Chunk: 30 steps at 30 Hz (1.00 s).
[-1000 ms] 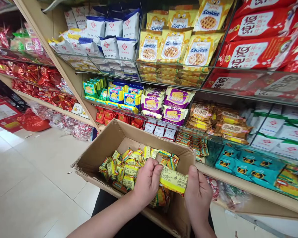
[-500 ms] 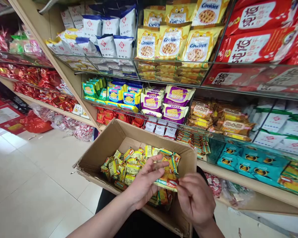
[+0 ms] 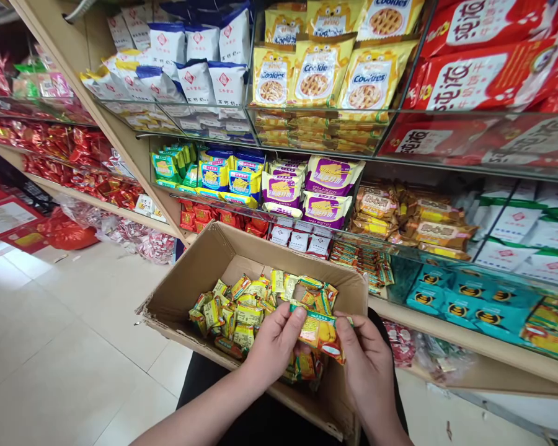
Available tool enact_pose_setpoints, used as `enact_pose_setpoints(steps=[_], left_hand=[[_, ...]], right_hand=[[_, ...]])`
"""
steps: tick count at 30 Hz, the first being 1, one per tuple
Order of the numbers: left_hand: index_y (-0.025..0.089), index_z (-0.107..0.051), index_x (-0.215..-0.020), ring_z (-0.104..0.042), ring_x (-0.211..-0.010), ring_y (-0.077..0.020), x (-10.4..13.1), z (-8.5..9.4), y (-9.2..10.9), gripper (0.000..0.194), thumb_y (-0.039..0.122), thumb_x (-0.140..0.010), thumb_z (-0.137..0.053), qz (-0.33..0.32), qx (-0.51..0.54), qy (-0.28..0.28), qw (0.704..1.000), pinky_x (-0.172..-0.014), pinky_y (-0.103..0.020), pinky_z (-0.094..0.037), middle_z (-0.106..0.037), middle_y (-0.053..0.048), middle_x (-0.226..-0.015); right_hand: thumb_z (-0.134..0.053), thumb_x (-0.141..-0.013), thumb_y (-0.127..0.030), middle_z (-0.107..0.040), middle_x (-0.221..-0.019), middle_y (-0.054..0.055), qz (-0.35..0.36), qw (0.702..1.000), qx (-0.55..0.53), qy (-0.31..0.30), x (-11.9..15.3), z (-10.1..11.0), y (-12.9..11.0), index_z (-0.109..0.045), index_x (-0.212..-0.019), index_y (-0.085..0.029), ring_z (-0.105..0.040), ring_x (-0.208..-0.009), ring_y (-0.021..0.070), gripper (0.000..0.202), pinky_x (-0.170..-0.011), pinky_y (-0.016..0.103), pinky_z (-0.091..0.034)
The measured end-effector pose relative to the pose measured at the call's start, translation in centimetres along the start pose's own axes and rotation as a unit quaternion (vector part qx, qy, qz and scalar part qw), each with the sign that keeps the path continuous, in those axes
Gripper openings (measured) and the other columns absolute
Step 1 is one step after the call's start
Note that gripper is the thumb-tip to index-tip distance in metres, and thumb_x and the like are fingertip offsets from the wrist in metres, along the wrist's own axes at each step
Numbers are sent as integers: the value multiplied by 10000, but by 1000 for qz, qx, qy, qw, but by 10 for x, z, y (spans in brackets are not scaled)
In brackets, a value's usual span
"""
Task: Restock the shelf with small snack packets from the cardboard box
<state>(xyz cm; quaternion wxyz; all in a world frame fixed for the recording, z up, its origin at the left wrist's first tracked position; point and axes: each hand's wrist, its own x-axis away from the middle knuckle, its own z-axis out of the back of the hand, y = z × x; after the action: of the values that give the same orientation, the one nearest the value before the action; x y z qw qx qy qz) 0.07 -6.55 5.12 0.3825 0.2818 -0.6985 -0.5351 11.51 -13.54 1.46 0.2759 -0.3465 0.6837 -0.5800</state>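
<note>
Between my two hands is a small yellow, green and orange wrapped snack packet [image 3: 320,331], its printed face turned up. My left hand [image 3: 275,339] pinches its left end with the thumb on top. At the other end, the thumb and fingers of my right hand [image 3: 365,347] grip the wrapper. Below them an open cardboard box [image 3: 186,282] rests on my lap, tilted a little. Many similar small yellow packets [image 3: 246,316] lie loose inside it; my hands and forearms hide some of them.
Shelves with clear fronts rise before me, holding cookie bags [image 3: 316,71], purple biscuit packs [image 3: 328,192], brown packs [image 3: 418,214] and teal packs [image 3: 465,297]. A wooden shelf edge [image 3: 465,344] runs close right of the box. Plastic bags [image 3: 153,244] lie on the tiled floor at left.
My left fingers, spread before, have closed on the packet's left end. The packet has turned its printed face up, and my right hand has shifted its hold on the right end.
</note>
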Motion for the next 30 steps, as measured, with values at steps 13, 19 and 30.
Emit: enact_pose_setpoints(steps=[13,19,30], left_hand=[[167,-585,-912,-509,-645,-122,-8,-3,-3,339,452,-871,-406,-87,-84,-22,992,-602,-219,-441,-588,-15,-736],[176,-571,-956,-534,-746,-151,-13,-1,-15,269,395,-856,-451,-42,-228,-84,969,-712,-253,-450,-577,-30,-820],[188,-583,-939,-578,-782,-143,-24,-17,-15,221,350,-852,-461,52,-382,-200,901,-705,-198,-454,-634,-25,-839]], right_hand=[[-635,-745,-265,-631,-1005,71,-3,998,-66,-23,14,9,0,-524,-1011,-209,-602,-931,204,293,-816,347,-497],[-637,-728,-259,-619,-943,-5,20,966,-209,150,-22,66,-6,-499,-946,-244,-608,-851,188,259,-755,452,-512],[-678,-619,-310,-598,-918,24,-26,982,30,183,-112,127,53,-420,-1051,-201,-597,-805,175,514,-747,338,-477]])
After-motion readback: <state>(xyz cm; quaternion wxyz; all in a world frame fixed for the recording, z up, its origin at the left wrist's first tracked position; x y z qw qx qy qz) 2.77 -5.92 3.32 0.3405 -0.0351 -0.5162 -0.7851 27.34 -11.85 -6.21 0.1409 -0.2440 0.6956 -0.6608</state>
